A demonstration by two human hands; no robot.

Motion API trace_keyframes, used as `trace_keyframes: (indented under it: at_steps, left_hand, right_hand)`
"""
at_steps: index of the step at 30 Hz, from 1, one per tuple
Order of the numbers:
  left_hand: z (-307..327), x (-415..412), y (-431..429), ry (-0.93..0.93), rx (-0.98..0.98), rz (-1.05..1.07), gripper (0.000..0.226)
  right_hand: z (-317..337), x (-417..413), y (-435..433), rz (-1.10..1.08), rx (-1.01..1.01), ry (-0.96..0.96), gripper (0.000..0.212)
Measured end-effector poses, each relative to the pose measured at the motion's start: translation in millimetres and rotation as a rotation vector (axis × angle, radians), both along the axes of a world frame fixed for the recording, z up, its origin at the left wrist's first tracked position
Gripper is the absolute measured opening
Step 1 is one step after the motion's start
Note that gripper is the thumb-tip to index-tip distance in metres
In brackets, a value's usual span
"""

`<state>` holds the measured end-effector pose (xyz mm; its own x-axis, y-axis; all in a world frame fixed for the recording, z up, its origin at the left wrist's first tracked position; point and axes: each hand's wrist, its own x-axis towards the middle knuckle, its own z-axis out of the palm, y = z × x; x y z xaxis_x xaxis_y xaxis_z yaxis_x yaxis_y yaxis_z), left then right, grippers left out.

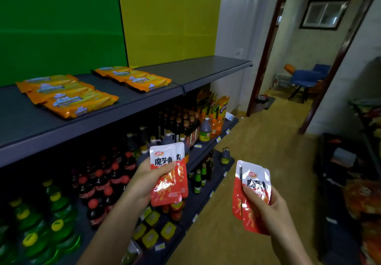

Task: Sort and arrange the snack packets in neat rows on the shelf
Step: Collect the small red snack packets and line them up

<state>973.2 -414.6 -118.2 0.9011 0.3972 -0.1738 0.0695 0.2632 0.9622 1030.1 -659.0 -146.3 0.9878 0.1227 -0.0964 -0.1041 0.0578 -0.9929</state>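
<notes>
My left hand (147, 179) grips two overlapping red-and-white snack packets (168, 182), held upright in front of the lower shelves. My right hand (266, 209) holds another small stack of the same red-and-white packets (250, 184), lower and to the right, over the floor. On the dark grey top shelf (144, 97) lie orange biscuit packets in two groups: one overlapping row at the left (68, 95) and one further back near the middle (134, 78). Both hands are well below and in front of that shelf.
The right part of the top shelf (206, 66) is bare. Lower shelves hold dark sauce bottles (185, 126), red-capped cola bottles (103, 182) and green soda bottles (41, 223). An open doorway (299, 58) with blue chairs lies ahead right. More goods stand at the far right.
</notes>
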Motion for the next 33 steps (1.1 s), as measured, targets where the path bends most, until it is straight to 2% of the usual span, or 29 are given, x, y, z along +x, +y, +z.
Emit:
trace_keyframes:
  at_steps: [7, 16, 25, 33]
  left_hand:
    - [11.9, 98.7, 7.0, 0.006, 0.067, 0.033, 0.019]
    - [17.9, 196.6, 11.3, 0.041, 0.179, 0.088, 0.023]
    - [32.2, 287.5, 2.9, 0.022, 0.158, 0.285, 0.026]
    - [59.1, 334.1, -8.4, -0.086, 0.137, 0.504, 0.025]
  right_hand:
    - [15.3, 113.3, 24.7, 0.071, 0.029, -0.050, 0.013]
    - [16.6, 236.9, 47.0, 0.187, 0.039, 0.002, 0.021]
    - [41.3, 381.2, 82.9, 0.487, -0.004, -0.056, 0.019]
    - [79.3, 434.6, 128.1, 0.721, 0.007, -0.145, 0.016]
